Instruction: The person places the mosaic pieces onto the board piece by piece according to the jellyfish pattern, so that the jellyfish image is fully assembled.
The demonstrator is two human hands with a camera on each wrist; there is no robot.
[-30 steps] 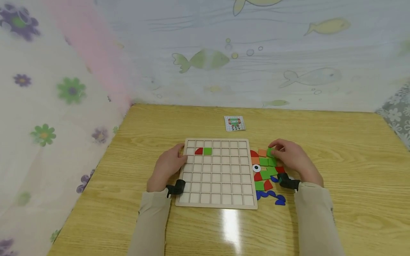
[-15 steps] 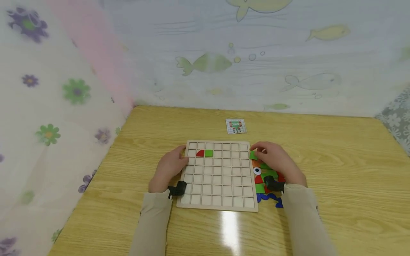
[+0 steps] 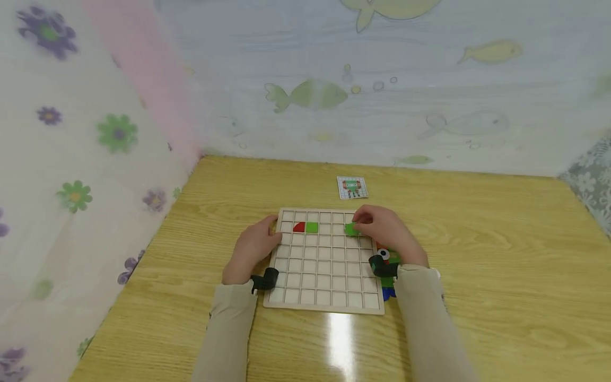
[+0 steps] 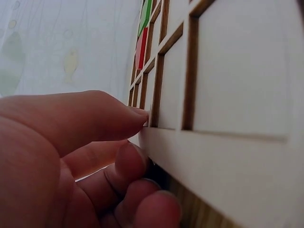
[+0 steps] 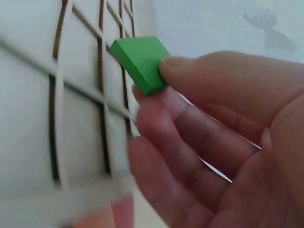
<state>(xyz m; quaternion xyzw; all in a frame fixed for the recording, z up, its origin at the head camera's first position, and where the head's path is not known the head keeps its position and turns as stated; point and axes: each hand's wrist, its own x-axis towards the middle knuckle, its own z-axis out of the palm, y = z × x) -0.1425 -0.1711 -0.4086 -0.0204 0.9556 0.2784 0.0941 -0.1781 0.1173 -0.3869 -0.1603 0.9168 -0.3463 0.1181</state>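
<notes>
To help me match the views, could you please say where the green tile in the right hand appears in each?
Head: green tile, just right of centre, in the right hand.
Left wrist: not in it; a different green tile shows.
Right wrist: green tile, upper middle.
Shared landmark: the gridded board.

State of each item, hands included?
Grid board: flat, mostly unfilled
Red tile: set into board
Placed green tile: set beside red one
Held green tile: pinched, unseated
Right hand: pinching that tile
Left hand: gripping board edge
Loose tiles: beside board, part-hidden
Card: flat, picture up
</notes>
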